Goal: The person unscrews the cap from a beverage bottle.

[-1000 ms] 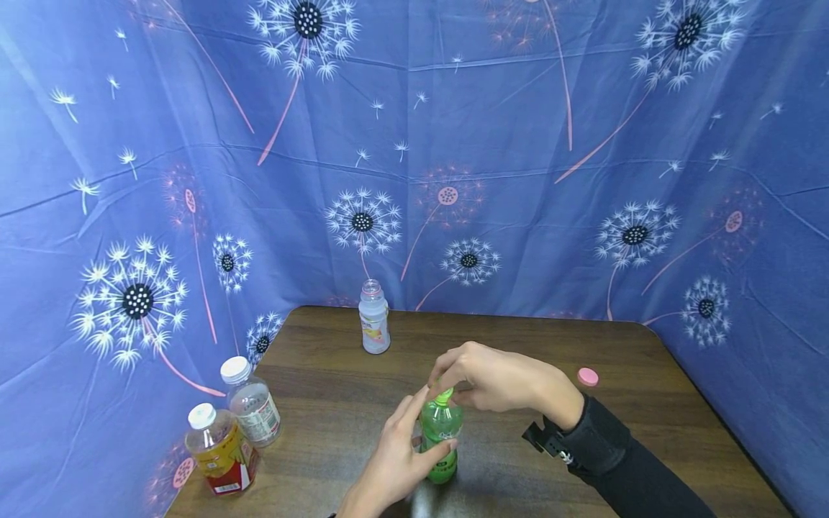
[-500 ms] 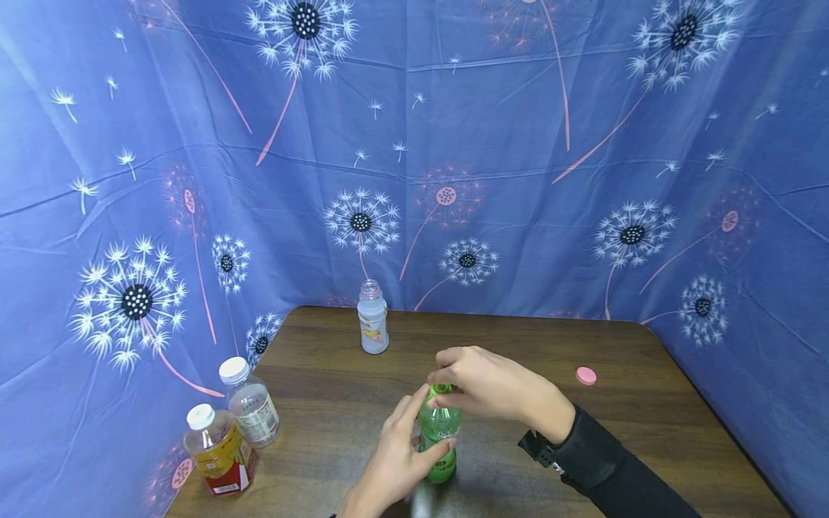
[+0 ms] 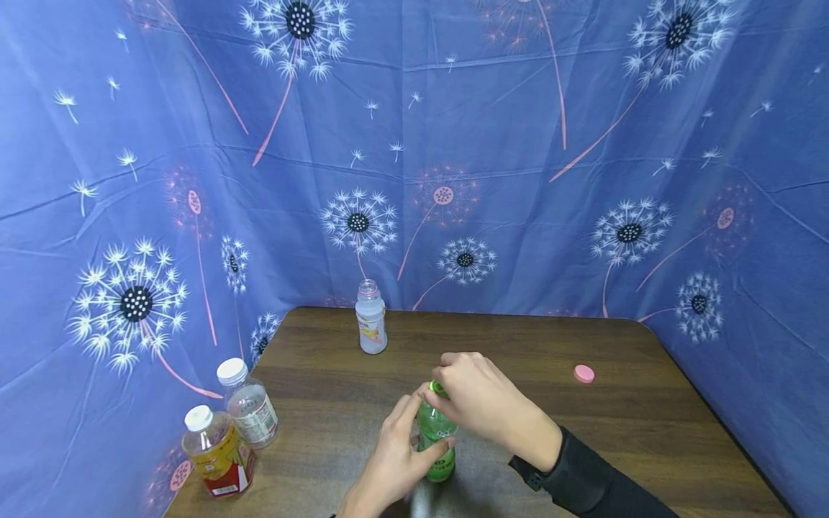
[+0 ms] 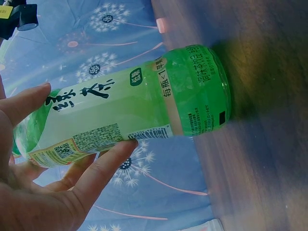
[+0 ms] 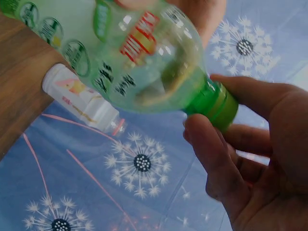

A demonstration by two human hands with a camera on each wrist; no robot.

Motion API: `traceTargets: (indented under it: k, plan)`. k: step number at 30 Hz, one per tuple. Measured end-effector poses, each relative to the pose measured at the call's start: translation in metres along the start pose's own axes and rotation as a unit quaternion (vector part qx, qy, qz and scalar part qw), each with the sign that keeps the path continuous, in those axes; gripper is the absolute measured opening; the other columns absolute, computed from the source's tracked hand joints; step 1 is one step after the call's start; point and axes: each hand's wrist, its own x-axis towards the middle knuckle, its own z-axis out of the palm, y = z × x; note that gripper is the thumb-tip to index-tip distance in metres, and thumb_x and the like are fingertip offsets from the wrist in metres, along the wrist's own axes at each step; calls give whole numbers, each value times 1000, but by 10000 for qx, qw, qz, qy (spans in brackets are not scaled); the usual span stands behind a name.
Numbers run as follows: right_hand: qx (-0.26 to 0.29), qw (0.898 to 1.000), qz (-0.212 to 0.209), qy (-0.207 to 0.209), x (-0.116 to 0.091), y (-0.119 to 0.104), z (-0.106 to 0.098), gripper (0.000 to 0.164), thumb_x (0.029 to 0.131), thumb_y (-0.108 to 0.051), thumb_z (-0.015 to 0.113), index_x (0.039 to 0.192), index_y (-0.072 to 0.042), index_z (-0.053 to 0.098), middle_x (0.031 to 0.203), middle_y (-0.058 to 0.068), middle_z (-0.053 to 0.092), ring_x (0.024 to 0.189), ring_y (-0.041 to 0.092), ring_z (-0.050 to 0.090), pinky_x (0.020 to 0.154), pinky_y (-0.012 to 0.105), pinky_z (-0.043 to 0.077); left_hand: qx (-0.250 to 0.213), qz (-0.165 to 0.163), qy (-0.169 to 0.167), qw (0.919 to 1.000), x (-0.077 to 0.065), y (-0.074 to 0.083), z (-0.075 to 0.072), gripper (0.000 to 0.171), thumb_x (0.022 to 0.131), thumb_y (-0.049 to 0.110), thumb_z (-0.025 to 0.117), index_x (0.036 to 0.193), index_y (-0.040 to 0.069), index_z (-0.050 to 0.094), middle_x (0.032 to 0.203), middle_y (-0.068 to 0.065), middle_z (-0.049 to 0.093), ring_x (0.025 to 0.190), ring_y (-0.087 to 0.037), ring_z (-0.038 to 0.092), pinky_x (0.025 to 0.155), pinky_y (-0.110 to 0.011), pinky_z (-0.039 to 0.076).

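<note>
A green plastic tea bottle (image 3: 437,423) stands upright on the table in the head view, both hands on it. My left hand (image 3: 396,453) grips its body from the left; in the left wrist view the thumb (image 4: 30,101) lies on one side and the fingers (image 4: 103,173) on the other. My right hand (image 3: 495,399) is at the top, and in the right wrist view its thumb and fingers pinch around the green cap (image 5: 224,107). The cap sits on the bottle's neck.
An uncapped white bottle (image 3: 371,320) stands at the back of the table (image 3: 311,403). A pink cap (image 3: 583,373) lies to the right. Two white-capped bottles stand at the left edge, a clear one (image 3: 255,414) and one with a yellow-red label (image 3: 223,460). Blue patterned cloth (image 3: 518,144) hangs behind.
My right hand has turned about the cap, its wrist swinging down and toward the left while the fingers curl in more. The left hand and the bottle keep their place.
</note>
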Motion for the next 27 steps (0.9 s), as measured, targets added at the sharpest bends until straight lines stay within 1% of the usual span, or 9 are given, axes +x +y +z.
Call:
traceTargets:
  k: [5,8,10,12,14,17,20,23,27]
  plan:
    - [-79,9998,185,38,-1,-1,1,24,95,-32,77,76,-19,70,68,-9,51,57,1,42,51,19,39,23,5,27,10000,2,-2,1,78,92,38,83,158,33,41,130,2,58,122,-27,62,79,-41,65]
    - [-63,9999,122,-24,-2,2,0,23,94,-38,78,81,-20,71,71,-10,54,60,2,45,52,19,40,14,-36,13,10000,2,-2,1,82,92,40,82,161,30,39,133,1,58,125,-30,62,81,-44,65]
    - [30,9999,26,-138,-3,5,-2,23,94,-43,77,90,-20,75,78,-10,58,66,3,50,53,19,42,-17,-84,-34,10000,2,-3,1,85,92,42,81,163,26,36,135,0,57,128,-32,60,83,-45,65]
    - [292,9987,-142,-403,-5,9,-5,28,94,-47,76,108,-22,77,94,-10,64,79,3,57,60,20,49,-59,-124,-110,9998,3,-3,0,87,93,43,80,164,23,34,134,-2,55,130,-34,58,84,-46,65]
    - [703,9938,-348,-785,-7,15,-8,39,95,-47,76,126,-23,73,115,-9,67,99,6,63,74,24,57,-116,-148,-188,9996,4,-5,0,86,94,44,79,164,22,33,137,-4,53,132,-36,55,85,-47,65]
    - [1247,9811,-688,-1308,-9,21,-13,48,97,-37,76,143,-26,64,141,-9,60,127,9,59,98,32,57,-175,-137,-251,9994,3,-6,0,78,95,43,78,160,26,39,140,-4,52,133,-38,54,85,-46,65]
    - [1370,9745,-1038,-1446,-9,27,-19,46,97,-19,75,141,-28,65,148,-9,57,137,12,54,104,34,55,-225,-163,-265,9993,2,-6,1,71,95,43,78,156,31,44,140,-1,52,134,-36,55,85,-44,65]
    - [1508,9692,-1277,-1467,-7,32,-22,46,95,-1,71,133,-26,71,143,-7,63,133,12,58,99,29,57,-268,-183,-282,9991,1,-5,3,71,95,43,78,156,34,43,135,0,53,131,-34,56,86,-45,64]
    - [1802,9612,-1312,-1626,-5,37,-24,42,94,7,67,126,-19,77,133,-4,69,124,10,64,92,20,56,-292,-192,-270,9990,0,-4,5,79,94,42,79,160,38,36,137,0,53,134,-33,54,88,-46,64]
